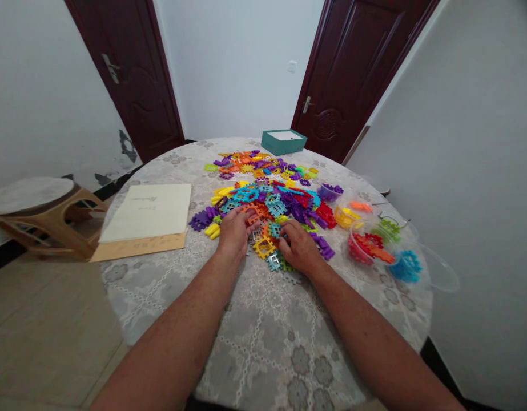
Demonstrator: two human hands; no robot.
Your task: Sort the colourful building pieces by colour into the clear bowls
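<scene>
A heap of plastic interlocking building pieces lies mid-table, in purple, turquoise, red, yellow and other colours. At its near left edge, my left hand (pixel 234 229) has its thumb and fingers closed around an orange window-shaped building piece (pixel 252 214). My right hand (pixel 298 245) rests palm down on the heap's near right side with curled fingers. Its fingertips are by a turquoise window piece (pixel 274 230); whatever they grip is hidden. Between the hands lie a yellow square frame piece (pixel 264 247) and a light blue window piece (pixel 274 262).
Clear tubs on the right hold sorted pieces: purple (pixel 332 189), yellow (pixel 345 217), red (pixel 361 251) and blue (pixel 406 266). A second scatter of pieces (pixel 248 165) lies farther back, before a green box (pixel 284 142). Paper (pixel 149 211) lies left; a stool (pixel 53 211) stands beyond.
</scene>
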